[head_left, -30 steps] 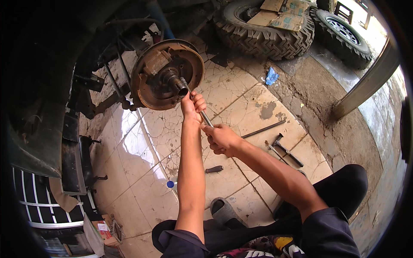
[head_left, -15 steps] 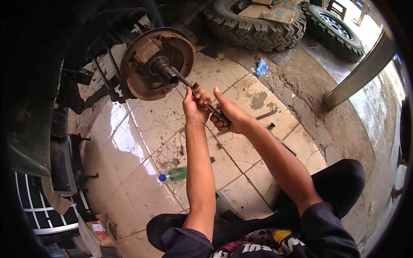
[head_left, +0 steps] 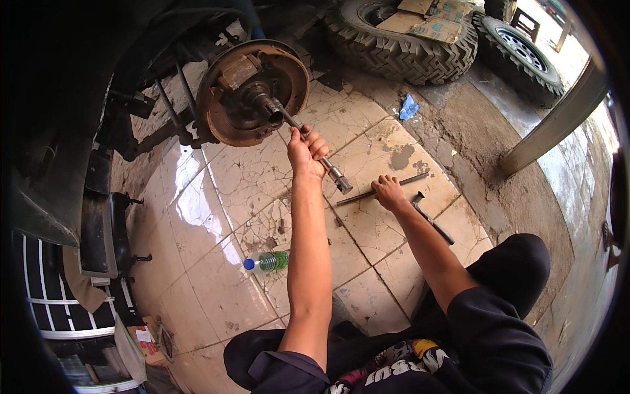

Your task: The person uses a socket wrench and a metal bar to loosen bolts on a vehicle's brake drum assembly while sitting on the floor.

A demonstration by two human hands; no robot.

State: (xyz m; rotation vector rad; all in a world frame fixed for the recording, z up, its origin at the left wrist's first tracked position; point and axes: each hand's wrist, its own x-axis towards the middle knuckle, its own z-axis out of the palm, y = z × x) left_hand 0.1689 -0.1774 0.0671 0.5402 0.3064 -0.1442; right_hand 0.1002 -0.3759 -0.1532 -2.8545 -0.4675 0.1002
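Note:
My left hand (head_left: 307, 154) is closed around the shaft of a long steel socket wrench (head_left: 340, 180). Its far end reaches beside the hollow axle end (head_left: 270, 111) of a rusty brake backing plate (head_left: 213, 108); whether it touches there I cannot tell. The near end, a thick cylinder with a hole, points back toward me. Down on the tiled floor my right hand (head_left: 391, 192) has its fingers curled over a thin dark metal bar (head_left: 415, 179). Just beside that wrist lies another dark tool with a flared head (head_left: 434, 221).
Left of my left forearm a plastic bottle of green liquid with a blue cap (head_left: 268, 261) lies on cracked tiles. A big treaded tire (head_left: 420, 62) with cardboard on it, a second wheel (head_left: 522, 56), a blue scrap (head_left: 409, 108) and a post (head_left: 545, 138) are farther off.
My right hand has let go of the socket wrench and moved right and down onto the bar on the floor. The left hand still holds the wrench. The whole view has shifted slightly.

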